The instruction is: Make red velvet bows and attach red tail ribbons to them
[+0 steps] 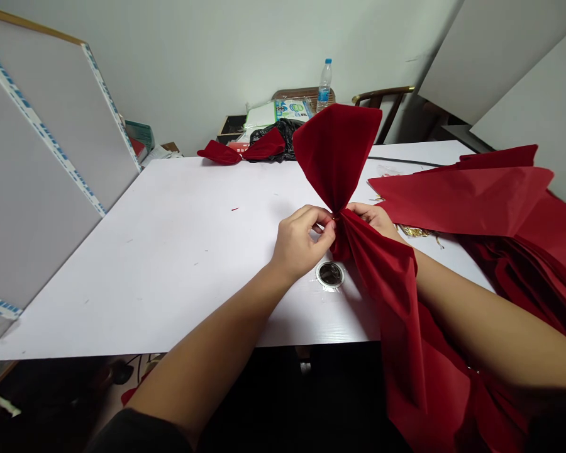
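A piece of red velvet fabric (337, 148) is gathered at its middle, its upper part fanned out and its long lower part hanging over the table's front edge. My left hand (306, 236) pinches at the gathered waist from the left, thumb and forefinger together, where a small bit of gold tie shows. On the other side my right hand (372, 220) is closed around the same gather, its fingers partly hidden behind the cloth. Several gold twist ties (415, 231) lie on the table beyond my right wrist.
Red fabric pieces (466, 198) are piled on the right of the white table (193, 251). A finished-looking red bow (243, 151) lies at the back beside a black plastic bag (285, 135). A water bottle (325, 85) stands behind. A round cable hole (330, 275) is near the front.
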Demonstrator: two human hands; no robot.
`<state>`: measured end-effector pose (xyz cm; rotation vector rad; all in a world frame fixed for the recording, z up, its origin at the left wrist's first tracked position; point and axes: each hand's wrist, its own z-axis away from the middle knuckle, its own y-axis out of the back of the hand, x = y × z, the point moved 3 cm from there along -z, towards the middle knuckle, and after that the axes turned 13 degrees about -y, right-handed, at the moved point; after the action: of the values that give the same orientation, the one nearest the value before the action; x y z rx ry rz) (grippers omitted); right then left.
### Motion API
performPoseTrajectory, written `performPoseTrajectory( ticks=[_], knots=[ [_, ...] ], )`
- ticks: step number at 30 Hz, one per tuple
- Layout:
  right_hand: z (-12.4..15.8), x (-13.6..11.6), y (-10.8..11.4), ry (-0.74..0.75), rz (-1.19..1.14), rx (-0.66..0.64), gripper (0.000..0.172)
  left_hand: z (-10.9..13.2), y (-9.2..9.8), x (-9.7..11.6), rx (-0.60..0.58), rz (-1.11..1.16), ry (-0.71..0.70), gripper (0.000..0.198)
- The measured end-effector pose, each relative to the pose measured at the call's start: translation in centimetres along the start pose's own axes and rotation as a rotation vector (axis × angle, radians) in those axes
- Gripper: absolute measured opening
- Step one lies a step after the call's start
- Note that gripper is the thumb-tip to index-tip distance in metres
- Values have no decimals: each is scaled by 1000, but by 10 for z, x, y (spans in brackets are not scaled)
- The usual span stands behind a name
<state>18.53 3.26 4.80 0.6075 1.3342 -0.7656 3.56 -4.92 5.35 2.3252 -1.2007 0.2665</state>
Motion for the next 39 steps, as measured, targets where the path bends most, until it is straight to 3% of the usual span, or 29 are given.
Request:
performPoseTrajectory(
  ticks=[7,12,18,22,24,28,31,33,35,39],
  knots=[
    [-3,5,-1,40,-20,33,55,1,0,0,-18,-53,-7,11],
    [-5,8,-1,109,25,63,61,2,-2,-1,-2,-30,71,10],
    [-2,10,-3,193,89,145,58,1,-2,0,2,-20,116,9],
    [-1,12,-5,211,104,107,55,0,-4,1,-30,-14,172,10],
    [-2,12,-6,212,99,72,55,0,-6,0,-30,48,255,11],
    [0,13,-9,153,80,8,55,0,-12,-4,-22,339,554,14],
    [2,13,-10,95,60,-53,52,-1,-13,-7,-89,540,743,13],
    [3,12,-10,59,54,-94,50,-1,-11,-9,-150,576,794,14],
    [5,10,-11,40,58,-123,48,-1,-7,-12,-185,540,733,13],
    [5,9,-10,0,-16,-169,47,-1,0,-12,-164,310,383,8]
  ],
)
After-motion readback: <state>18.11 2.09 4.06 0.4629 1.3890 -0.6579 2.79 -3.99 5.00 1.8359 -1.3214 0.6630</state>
